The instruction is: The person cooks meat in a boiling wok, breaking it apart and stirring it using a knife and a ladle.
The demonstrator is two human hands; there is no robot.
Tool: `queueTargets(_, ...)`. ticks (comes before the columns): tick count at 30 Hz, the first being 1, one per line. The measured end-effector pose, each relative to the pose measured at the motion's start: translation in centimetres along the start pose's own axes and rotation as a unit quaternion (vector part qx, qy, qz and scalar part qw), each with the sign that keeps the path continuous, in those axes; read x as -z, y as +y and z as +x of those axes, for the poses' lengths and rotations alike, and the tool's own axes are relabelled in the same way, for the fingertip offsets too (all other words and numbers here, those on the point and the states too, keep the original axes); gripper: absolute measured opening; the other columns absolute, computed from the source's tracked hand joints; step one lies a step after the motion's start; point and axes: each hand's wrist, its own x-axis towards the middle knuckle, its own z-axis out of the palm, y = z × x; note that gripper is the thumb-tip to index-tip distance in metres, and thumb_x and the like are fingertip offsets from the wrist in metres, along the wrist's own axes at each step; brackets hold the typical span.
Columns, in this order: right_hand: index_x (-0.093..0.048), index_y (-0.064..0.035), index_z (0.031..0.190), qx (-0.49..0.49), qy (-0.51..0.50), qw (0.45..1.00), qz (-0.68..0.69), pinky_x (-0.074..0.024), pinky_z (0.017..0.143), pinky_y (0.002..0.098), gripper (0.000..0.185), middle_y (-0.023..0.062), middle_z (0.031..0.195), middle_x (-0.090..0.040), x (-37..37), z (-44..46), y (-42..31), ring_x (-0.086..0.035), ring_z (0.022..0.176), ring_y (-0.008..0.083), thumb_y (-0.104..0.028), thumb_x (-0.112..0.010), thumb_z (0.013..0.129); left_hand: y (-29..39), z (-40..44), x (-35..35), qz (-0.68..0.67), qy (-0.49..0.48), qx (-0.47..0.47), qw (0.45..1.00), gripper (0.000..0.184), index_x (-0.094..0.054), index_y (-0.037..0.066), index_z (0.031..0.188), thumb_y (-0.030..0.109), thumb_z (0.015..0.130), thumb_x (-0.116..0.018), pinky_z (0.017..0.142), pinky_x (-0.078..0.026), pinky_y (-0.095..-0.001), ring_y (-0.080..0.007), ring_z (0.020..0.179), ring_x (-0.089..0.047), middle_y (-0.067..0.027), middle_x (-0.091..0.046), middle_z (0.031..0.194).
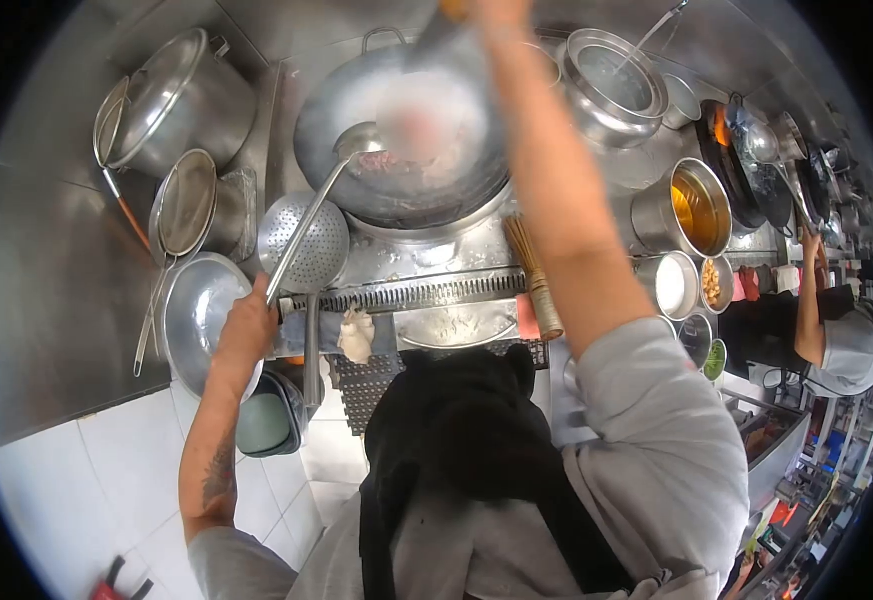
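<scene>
Two bare hands were out over the stove [382, 262]. Fingers of the left hand [247, 328] were wrapped snugly around the handle of a ladle [361, 138], whose head sat inside the wok [322, 150] near some dark reddish food [382, 162], partly lost in blur. The right hand [499, 10] was cut off by the top edge; how far its fingers were spread, and whether they gripped the dark smeared shape [442, 42] next to it, could not be told. Between the left hand and the wok lay a perforated skimmer [327, 250], with the ladle's handle crossing above. Farther out were a wide metal bowl [197, 310], a crumpled cloth [357, 335], a bamboo brush [534, 275], a pot [652, 215] of amber liquid and, far right, a co-worker's sleeve [852, 350].
</scene>
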Motion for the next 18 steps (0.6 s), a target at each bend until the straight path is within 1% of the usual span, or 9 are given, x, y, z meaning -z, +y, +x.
queueTargets(2, -0.071, 0.0008, 0.091, -0.34, -0.32, 0.832, 0.299, -0.0508, 0.09, 0.0494, 0.03, 0.0188, 0.076, -0.069, 3.1, -13.0, -2.7, -0.068, 0.086, 0.0377, -0.026, -0.06, 0.098, -0.1, -0.4, -0.5, 0.005, 0.0, 0.003, 1.0, 0.055, -0.042, 0.007, 0.144, 0.011, 0.093, -0.063, 0.089, -0.052, -0.0586, -0.0535, 0.098, -0.065, -0.0358, -0.067, 0.1)
queueTargets(5, -0.07, 0.0038, 0.086, -0.404, -0.196, 0.889, 0.092, -0.052, 0.086, 0.0468, 0.041, 0.0229, 0.079, -0.07, -1.2, -17.7, 0.9, -0.069, 0.085, 0.0375, -0.034, -0.063, 0.099, -1.0, -1.6, -1.8, -0.005, -0.009, -0.011, 1.0, 0.053, -0.044, 0.007, 0.143, 0.011, 0.094, -0.063, 0.087, -0.053, -0.0584, -0.0537, 0.098, -0.065, -0.0346, -0.068, 0.1)
queueTargets(7, -0.068, 0.0045, 0.085, -0.514, -0.126, 0.835, 0.151, -0.0522, 0.077, 0.0479, 0.042, 0.0214, 0.077, -0.069, -0.3, -7.4, 4.7, -0.067, 0.075, 0.0382, -0.034, -0.063, 0.1, -0.6, -0.4, -1.8, -0.004, 0.019, -0.02, 1.0, 0.051, -0.044, 0.007, 0.142, 0.012, 0.094, -0.062, 0.086, -0.053, -0.0591, -0.0537, 0.096, -0.065, -0.0331, -0.069, 0.1)
queueTargets(8, -0.067, 0.0038, 0.081, -0.444, -0.127, 0.872, 0.16, -0.05, 0.068, 0.0487, 0.038, 0.0182, 0.077, -0.07, 0.9, -3.2, 6.2, -0.065, 0.068, 0.0345, -0.029, -0.063, 0.1, -0.1, -0.5, -1.6, -0.005, 0.02, -0.021, 1.0, 0.051, -0.044, 0.007, 0.142, 0.012, 0.094, -0.062, 0.086, -0.053, -0.0591, -0.0537, 0.096, -0.065, -0.0331, -0.069, 0.1)
queueTargets(12, -0.065, 0.0022, 0.084, -0.45, -0.114, 0.806, 0.367, -0.0477, 0.062, 0.0428, 0.029, 0.0074, 0.067, -0.061, 7.0, 7.0, 7.3, -0.06, 0.066, 0.024, -0.022, -0.066, 0.099, 3.0, -2.8, 0.4, -0.086, 0.043, -0.011, 0.995, 0.04, -0.051, 0.003, 0.133, 0.017, 0.097, -0.063, 0.077, -0.052, -0.0548, -0.0488, 0.087, -0.068, -0.0322, -0.069, 0.097)
queueTargets(14, -0.065, -0.001, 0.093, -0.481, -0.159, 0.701, 0.502, -0.046, 0.057, 0.0354, 0.022, 0.0011, 0.069, -0.057, 12.5, 8.9, 8.2, -0.057, 0.063, 0.0171, -0.021, -0.067, 0.1, 4.0, -4.8, -0.1, -0.174, 0.098, -0.048, 0.979, 0.034, -0.057, -0.001, 0.124, 0.023, 0.1, -0.064, 0.066, -0.049, -0.0484, -0.0375, 0.065, -0.064, -0.0282, -0.066, 0.086)
queueTargets(16, -0.054, -0.0079, 0.079, -0.52, -0.029, 0.541, 0.661, -0.0362, 0.05, 0.0273, 0.02, -0.0044, 0.064, -0.046, 18.6, 7.5, 8.1, -0.044, 0.054, 0.0096, -0.006, -0.063, 0.098, 4.4, -6.3, -2.9, -0.313, 0.053, 0.04, 0.948, 0.032, -0.058, 0.002, 0.123, 0.025, 0.102, -0.063, 0.051, -0.044, -0.0398, -0.0221, 0.055, -0.053, -0.0132, -0.061, 0.074)
queueTargets(17, -0.051, -0.0118, 0.079, -0.503, -0.07, 0.648, 0.567, -0.0326, 0.051, 0.0251, 0.025, -0.0059, 0.062, -0.039, 22.2, 6.9, 7.6, -0.037, 0.053, 0.007, -0.009, -0.06, 0.102, 6.6, -7.6, -2.7, -0.421, 0.012, 0.092, 0.902, 0.025, -0.058, 0.007, 0.12, 0.026, 0.104, -0.061, 0.043, -0.038, -0.0331, -0.0147, 0.048, -0.046, -0.0046, -0.052, 0.066)
queueTargets(18, -0.045, -0.0133, 0.076, -0.5, -0.074, 0.633, 0.586, -0.0323, 0.052, 0.0252, 0.032, -0.006, 0.062, -0.037, 24.6, 4.2, 8.6, -0.036, 0.054, 0.0065, -0.015, -0.059, 0.105, 7.2, -7.9, -3.9, -0.423, 0.02, 0.091, 0.901, 0.025, -0.058, 0.007, 0.12, 0.026, 0.104, -0.061, 0.043, -0.038, -0.0331, -0.0147, 0.048, -0.046, -0.0046, -0.052, 0.066)
